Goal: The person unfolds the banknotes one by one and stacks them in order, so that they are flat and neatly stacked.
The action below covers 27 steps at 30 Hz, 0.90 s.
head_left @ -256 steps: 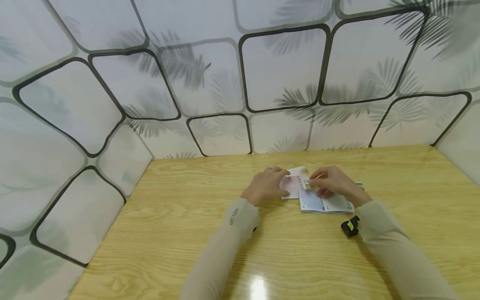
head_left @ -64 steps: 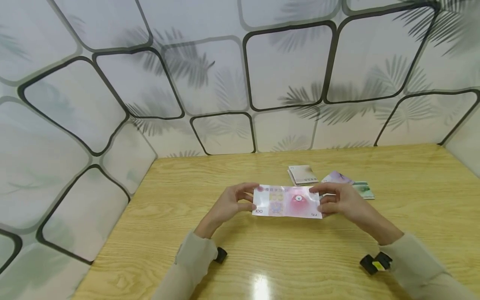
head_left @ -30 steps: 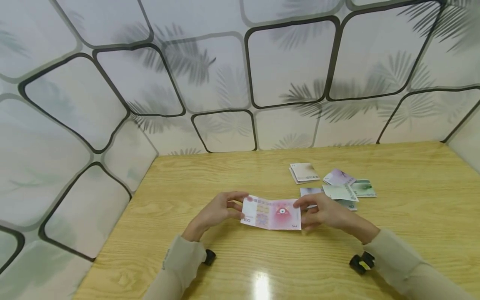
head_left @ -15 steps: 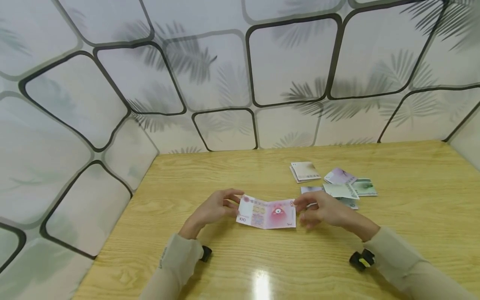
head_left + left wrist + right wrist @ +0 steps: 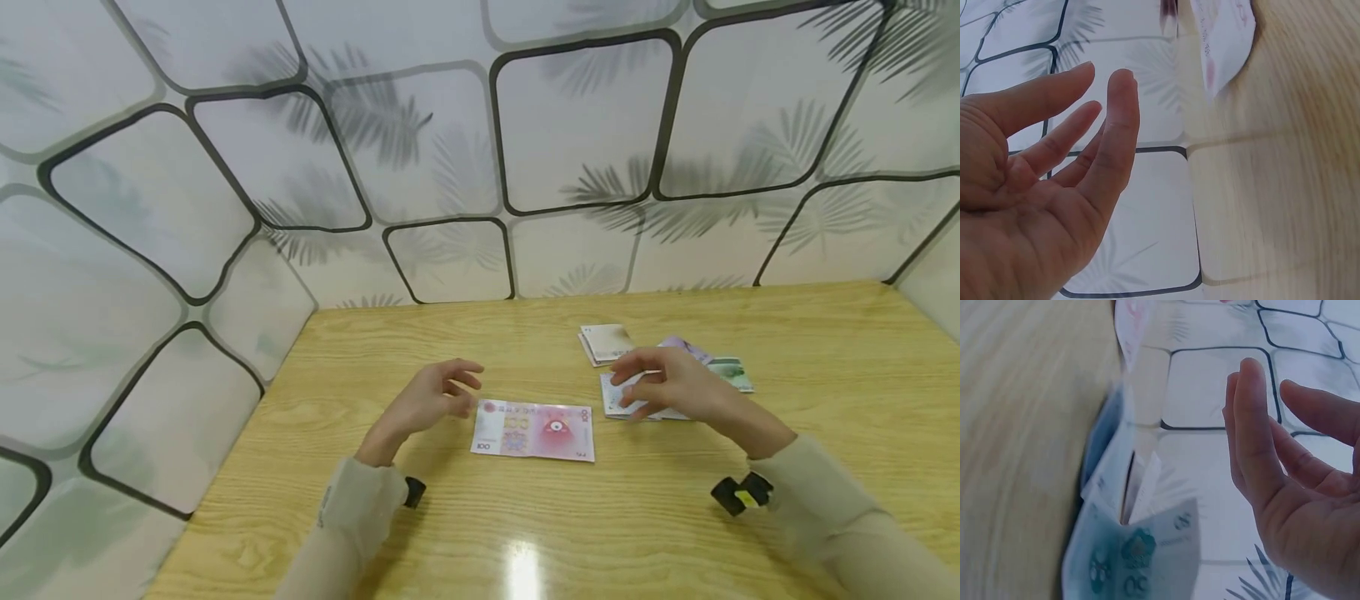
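A pink 100 banknote [image 5: 532, 431] lies spread out on the table with a faint crease across it. Just off its upper left corner is my left hand [image 5: 431, 398], fingers loosely bent and holding nothing. My right hand [image 5: 675, 387] hovers over a group of other notes, also holding nothing and partly hiding them. Beneath its fingers shows a pale blue note [image 5: 618, 396]. In the right wrist view a greenish note [image 5: 1138, 556] marked 50 stands partly unfolded beside the hand. The left wrist view shows the pink note's raised end [image 5: 1229, 44].
Behind the group lies a folded beige note [image 5: 606, 343]. A purple note [image 5: 688, 347] and a green note [image 5: 731, 373] show past the right hand. Patterned walls [image 5: 573, 133] border the wooden table [image 5: 480, 517] at the back and sides.
Both hands have let go of the pink note, held stretched between them earlier; it now lies on the table. The right hand has moved right and back over the other notes; the left has lifted slightly.
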Motion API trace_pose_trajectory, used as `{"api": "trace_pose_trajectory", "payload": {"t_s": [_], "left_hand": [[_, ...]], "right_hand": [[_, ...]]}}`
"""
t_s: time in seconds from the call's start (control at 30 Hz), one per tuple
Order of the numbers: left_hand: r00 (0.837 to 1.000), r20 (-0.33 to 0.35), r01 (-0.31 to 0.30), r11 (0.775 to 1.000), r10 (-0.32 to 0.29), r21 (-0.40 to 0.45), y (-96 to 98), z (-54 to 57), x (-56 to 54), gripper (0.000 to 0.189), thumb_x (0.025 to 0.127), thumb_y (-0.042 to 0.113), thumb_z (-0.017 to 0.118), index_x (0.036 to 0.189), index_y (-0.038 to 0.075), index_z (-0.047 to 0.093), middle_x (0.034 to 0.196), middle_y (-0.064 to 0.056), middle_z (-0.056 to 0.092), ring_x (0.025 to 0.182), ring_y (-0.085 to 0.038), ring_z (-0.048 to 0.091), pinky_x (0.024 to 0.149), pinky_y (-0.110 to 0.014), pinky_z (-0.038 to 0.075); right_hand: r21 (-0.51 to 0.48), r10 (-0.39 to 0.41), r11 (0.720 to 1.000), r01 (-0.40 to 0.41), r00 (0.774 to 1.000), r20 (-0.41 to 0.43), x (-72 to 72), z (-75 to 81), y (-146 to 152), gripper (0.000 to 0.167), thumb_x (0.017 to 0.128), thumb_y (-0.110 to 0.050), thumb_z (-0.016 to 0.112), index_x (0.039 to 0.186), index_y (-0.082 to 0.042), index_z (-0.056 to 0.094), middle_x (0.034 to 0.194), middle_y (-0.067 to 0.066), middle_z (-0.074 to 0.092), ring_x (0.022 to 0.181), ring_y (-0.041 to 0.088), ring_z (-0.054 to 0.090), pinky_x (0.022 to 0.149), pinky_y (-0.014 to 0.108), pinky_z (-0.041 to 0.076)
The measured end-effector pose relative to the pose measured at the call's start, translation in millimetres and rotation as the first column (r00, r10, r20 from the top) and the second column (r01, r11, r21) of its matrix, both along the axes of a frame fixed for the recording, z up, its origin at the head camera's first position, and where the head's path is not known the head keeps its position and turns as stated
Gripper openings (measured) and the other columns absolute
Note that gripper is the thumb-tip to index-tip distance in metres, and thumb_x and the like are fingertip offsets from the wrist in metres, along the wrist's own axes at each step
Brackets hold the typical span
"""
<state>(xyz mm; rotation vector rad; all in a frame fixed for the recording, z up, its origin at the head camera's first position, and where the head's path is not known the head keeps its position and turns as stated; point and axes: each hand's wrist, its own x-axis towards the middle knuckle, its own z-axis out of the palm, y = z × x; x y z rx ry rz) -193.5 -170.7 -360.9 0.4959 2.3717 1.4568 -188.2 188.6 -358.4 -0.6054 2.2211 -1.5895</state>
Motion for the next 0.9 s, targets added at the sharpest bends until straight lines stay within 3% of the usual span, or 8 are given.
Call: {"api": "trace_pose_trajectory", "payload": {"t_s": [0.33,0.47,0.67,0.9], "left_hand": [[1.0,0.022,-0.014,0.999,0.013,0.029,13.0,5.2,-9.1,0.044,0.098,-0.005,0.059,0.141,-0.009,0.05,0.127,-0.031,0.058,0.106,-0.032,0.065,0.088,-0.042,0.06],[1.0,0.027,-0.012,0.998,0.01,0.055,18.8,6.5,-13.8,0.045,0.099,-0.003,0.06,0.142,-0.008,0.05,0.128,-0.031,0.058,0.106,-0.036,0.065,0.088,-0.04,0.059],[0.999,0.044,-0.021,0.994,0.017,0.104,29.3,7.9,-20.6,0.046,0.098,-0.004,0.062,0.142,-0.006,0.051,0.128,-0.033,0.057,0.11,-0.048,0.062,0.092,-0.05,0.057],[0.999,0.053,-0.016,0.992,0.01,0.128,38.5,6.9,-28.0,0.045,0.099,-0.002,0.061,0.143,-0.005,0.051,0.13,-0.032,0.057,0.113,-0.046,0.061,0.093,-0.05,0.057]], "right_hand": [[0.005,-0.081,0.997,0.081,0.996,-0.045,-7.0,14.8,21.1,0.041,0.1,0.002,0.058,0.135,0.02,0.045,0.124,0.032,0.056,0.092,0.019,0.069,0.077,0.04,0.063],[0.029,-0.11,0.993,0.111,0.993,-0.037,-11.6,15.5,27.3,0.045,0.102,0.0,0.057,0.138,0.02,0.041,0.128,0.034,0.054,0.094,0.017,0.068,0.078,0.038,0.062],[0.054,-0.136,0.989,0.138,0.99,-0.026,-17.9,14.9,36.4,0.048,0.103,-0.002,0.056,0.142,0.02,0.037,0.132,0.036,0.051,0.096,0.014,0.067,0.081,0.039,0.062],[0.051,-0.151,0.987,0.151,0.988,-0.017,-25.0,12.5,45.2,0.051,0.102,-0.001,0.057,0.142,0.021,0.035,0.132,0.037,0.05,0.095,0.013,0.068,0.081,0.037,0.062]]}}
